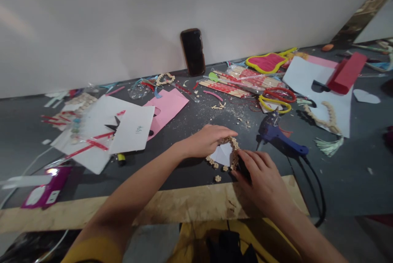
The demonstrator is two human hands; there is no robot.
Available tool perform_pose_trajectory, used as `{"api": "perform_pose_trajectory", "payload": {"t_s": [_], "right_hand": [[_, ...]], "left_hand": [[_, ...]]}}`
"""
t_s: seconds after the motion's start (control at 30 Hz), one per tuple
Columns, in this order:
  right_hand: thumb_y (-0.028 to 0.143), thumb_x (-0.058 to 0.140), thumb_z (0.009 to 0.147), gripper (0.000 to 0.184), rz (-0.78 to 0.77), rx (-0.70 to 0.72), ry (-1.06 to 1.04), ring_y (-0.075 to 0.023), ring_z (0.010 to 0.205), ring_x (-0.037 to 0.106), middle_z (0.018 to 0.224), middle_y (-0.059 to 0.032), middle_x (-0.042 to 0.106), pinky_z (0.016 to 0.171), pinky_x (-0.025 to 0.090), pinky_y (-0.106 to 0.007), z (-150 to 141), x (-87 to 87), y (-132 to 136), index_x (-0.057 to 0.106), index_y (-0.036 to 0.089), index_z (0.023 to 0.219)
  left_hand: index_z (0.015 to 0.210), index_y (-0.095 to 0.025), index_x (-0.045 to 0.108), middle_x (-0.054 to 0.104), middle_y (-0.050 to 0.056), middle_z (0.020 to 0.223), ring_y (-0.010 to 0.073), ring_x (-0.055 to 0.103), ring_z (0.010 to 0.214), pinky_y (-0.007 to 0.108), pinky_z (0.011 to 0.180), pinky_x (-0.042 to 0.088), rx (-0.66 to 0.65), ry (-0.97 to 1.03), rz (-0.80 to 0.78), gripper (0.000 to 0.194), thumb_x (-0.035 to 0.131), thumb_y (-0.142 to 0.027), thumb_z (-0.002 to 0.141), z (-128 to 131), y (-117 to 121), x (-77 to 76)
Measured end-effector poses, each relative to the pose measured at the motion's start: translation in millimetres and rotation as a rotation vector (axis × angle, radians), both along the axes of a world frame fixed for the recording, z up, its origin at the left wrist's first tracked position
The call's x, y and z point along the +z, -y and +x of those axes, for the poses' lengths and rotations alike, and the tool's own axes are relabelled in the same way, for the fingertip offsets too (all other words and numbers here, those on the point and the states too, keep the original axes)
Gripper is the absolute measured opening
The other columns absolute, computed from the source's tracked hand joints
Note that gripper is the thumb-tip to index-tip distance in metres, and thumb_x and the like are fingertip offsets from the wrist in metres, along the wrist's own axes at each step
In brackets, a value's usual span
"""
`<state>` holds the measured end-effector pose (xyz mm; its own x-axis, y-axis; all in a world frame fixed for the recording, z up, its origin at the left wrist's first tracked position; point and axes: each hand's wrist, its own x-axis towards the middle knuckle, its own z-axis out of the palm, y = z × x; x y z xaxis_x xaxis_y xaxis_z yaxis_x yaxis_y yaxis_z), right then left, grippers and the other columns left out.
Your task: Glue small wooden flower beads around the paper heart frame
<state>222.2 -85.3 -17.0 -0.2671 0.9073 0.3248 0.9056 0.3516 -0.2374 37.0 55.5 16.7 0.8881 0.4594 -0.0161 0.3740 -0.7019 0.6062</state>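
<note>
A small ring of pale wooden flower-shaped pieces (235, 145) lies on the dark tabletop around a white paper shape (223, 154). My left hand (210, 139) reaches over its upper left side, fingers bent onto the rim and the index finger stretched along the top. At the right edge, my right hand (260, 168) has fingers and thumb closed on the ring. Part of the rim is hidden under both hands. One loose flower piece (217, 178) sits just below the ring. Right of my hands lies a blue glue gun (281, 137).
A phone (193, 52) leans against the wall. Red-handled scissors (280, 94) and yellow-handled scissors (274, 105) lie near wrapped sticks (225, 88). White paper (132, 132), pink paper (172, 105) and a purple box (47, 187) are on the left. A tasselled bead strand (325, 119) lies right.
</note>
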Motion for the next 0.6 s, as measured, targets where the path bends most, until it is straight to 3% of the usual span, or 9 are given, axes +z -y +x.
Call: {"api": "perform_pose_trajectory", "payload": {"t_s": [0.37, 0.47, 0.6], "right_hand": [[0.036, 0.053, 0.092, 0.04, -0.011, -0.018, -0.026, -0.0284, 0.099, 0.056, 0.111, -0.0141, 0.068, 0.086, 0.049, -0.046, -0.4, 0.1, 0.3, 0.055, 0.013, 0.126], [0.035, 0.054, 0.092, 0.041, -0.013, -0.01, -0.047, -0.028, 0.1, 0.056, 0.112, -0.0137, 0.068, 0.087, 0.049, -0.047, 0.8, -1.1, 0.6, 0.055, 0.014, 0.127], [0.033, 0.057, 0.091, 0.041, 0.008, 0.005, -0.086, -0.0273, 0.101, 0.055, 0.112, -0.0135, 0.067, 0.088, 0.049, -0.046, 3.4, -2.2, 1.6, 0.054, 0.014, 0.127]], "left_hand": [[0.128, -0.017, 0.056, 0.061, 0.009, 0.131, 0.0167, 0.055, 0.122, 0.034, 0.105, 0.041, 0.053, 0.099, 0.029, 0.044, 0.035, -0.005, 0.091, -10.6, 0.4, -1.3], [0.13, -0.02, 0.054, 0.06, 0.01, 0.13, 0.0202, 0.052, 0.123, 0.038, 0.105, 0.04, 0.154, 0.083, 0.101, 0.038, 0.041, -0.015, 0.094, -26.5, 11.8, 3.2], [0.121, -0.021, 0.059, 0.058, 0.011, 0.126, 0.0269, 0.047, 0.123, 0.046, 0.108, 0.032, 0.314, 0.028, 0.224, 0.033, 0.057, -0.037, 0.092, -48.1, 44.5, 6.4]]}}
